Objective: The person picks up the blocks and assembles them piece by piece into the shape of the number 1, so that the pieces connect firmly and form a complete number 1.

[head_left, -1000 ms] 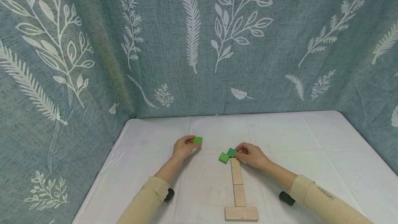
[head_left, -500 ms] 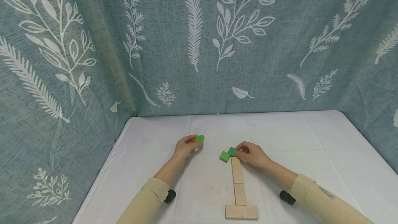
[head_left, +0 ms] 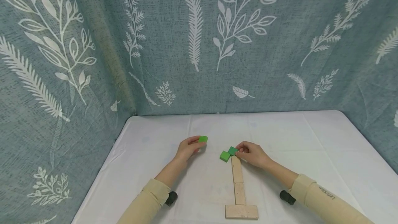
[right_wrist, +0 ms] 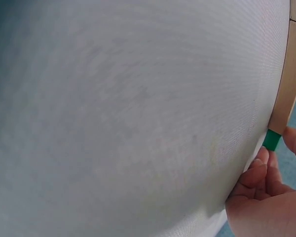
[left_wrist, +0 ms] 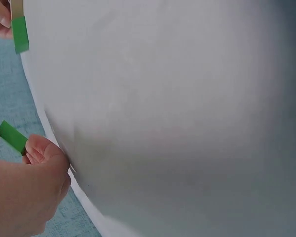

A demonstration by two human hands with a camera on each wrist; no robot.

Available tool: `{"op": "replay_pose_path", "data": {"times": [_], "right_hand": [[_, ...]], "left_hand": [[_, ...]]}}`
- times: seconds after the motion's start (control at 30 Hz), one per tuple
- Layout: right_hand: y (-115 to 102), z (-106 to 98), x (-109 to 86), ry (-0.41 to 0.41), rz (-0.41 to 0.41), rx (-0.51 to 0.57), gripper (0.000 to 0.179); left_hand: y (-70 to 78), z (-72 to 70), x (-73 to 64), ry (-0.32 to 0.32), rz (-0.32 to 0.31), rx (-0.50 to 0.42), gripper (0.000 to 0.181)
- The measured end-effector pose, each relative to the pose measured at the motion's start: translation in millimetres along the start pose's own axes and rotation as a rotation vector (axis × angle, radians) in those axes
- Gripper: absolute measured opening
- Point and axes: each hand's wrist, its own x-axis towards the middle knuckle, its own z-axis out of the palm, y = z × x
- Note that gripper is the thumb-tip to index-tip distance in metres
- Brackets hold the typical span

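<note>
My left hand pinches a bright green block between thumb and fingers, to the left of the other blocks. The same green block shows in the left wrist view. A darker green block lies at the far end of a row of wooden blocks, and my right hand pinches it at its right side. In the right wrist view that dark green block sits between thumb and fingers, against the wooden block's end. Another green block lies corner to corner with it, on its left.
Two wooden blocks run end to end toward the near side, meeting a crosswise wooden block. A white cloth covers the table. A patterned curtain hangs behind. Black devices sit under both wrists.
My left hand has moved slightly right with the bright green block, toward the other green ones. The right hand stays at the dark green block. The view has shifted a little.
</note>
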Motion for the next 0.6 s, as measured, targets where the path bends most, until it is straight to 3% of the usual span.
{"op": "replay_pose_path", "data": {"times": [0.6], "right_hand": [[0,0,1.2,0.003,0.007,-0.014,0.021]], "left_hand": [[-3.5,9.8,-12.8,-0.077,0.064,0.076,0.053]]}}
